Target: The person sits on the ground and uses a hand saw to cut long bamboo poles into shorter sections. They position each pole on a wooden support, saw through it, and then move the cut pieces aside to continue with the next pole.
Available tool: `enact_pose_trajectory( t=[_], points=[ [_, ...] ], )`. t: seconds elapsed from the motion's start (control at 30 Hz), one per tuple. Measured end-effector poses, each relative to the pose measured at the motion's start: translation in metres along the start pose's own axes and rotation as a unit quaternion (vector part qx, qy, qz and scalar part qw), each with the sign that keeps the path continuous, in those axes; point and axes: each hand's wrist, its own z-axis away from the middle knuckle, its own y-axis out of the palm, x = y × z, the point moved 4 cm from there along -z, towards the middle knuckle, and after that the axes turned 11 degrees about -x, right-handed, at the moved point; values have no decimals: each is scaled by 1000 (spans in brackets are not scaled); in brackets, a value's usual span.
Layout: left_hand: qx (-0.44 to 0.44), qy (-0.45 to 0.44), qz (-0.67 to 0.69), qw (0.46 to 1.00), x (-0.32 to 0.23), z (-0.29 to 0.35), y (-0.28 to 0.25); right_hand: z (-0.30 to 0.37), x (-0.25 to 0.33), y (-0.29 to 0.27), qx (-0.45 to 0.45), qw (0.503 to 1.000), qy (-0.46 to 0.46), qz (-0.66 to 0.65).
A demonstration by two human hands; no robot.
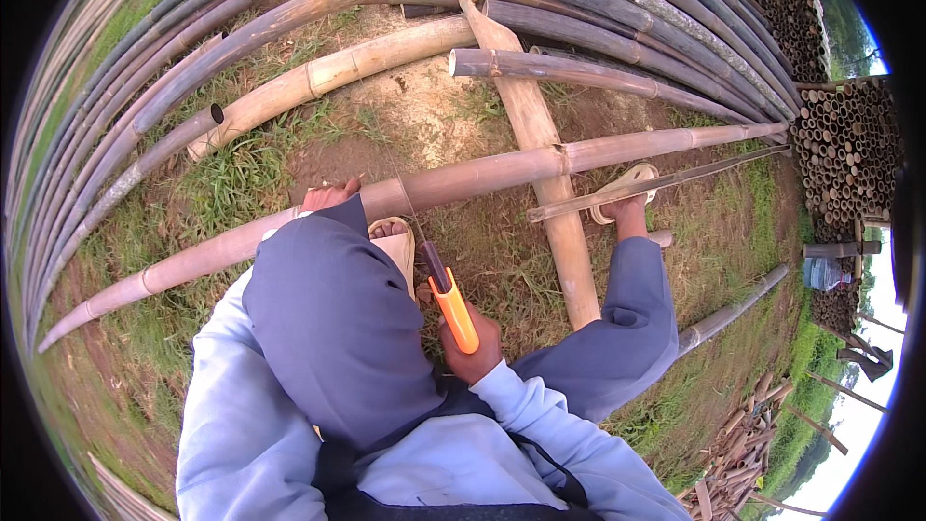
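Observation:
A long tan bamboo pole (473, 177) lies crosswise in front of me. My right hand (471, 342) is closed around the orange handle of a handsaw (455, 314). The saw's thin blade reaches forward across the pole, right of my left knee; whether it has cut into the wall is too fine to tell. My left hand (330, 196) grips the pole left of the blade, partly hidden behind my raised knee. Beneath the pole, further right, runs a thick pale bamboo support (526, 116), crossing it at an angle.
Many long bamboo poles (617, 24) lie stacked ahead and curve off left. A split bamboo strip (666, 183) passes by my sandalled right foot (627, 195). Cut bamboo tubes (854, 150) are piled at far right, above scattered offcuts (743, 444). Pale sawdust (420, 106) covers some ground.

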Motion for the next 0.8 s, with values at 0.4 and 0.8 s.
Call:
enact_pose_trajectory(
  t=[0.4,0.8],
  points=[
    [19,53,2,998,-41,-24,-9,-17,4,-12,-20,999,28,27],
    [15,72,12,997,-35,-25,5,39,35,-41,-61,995,-44,71]
  ],
)
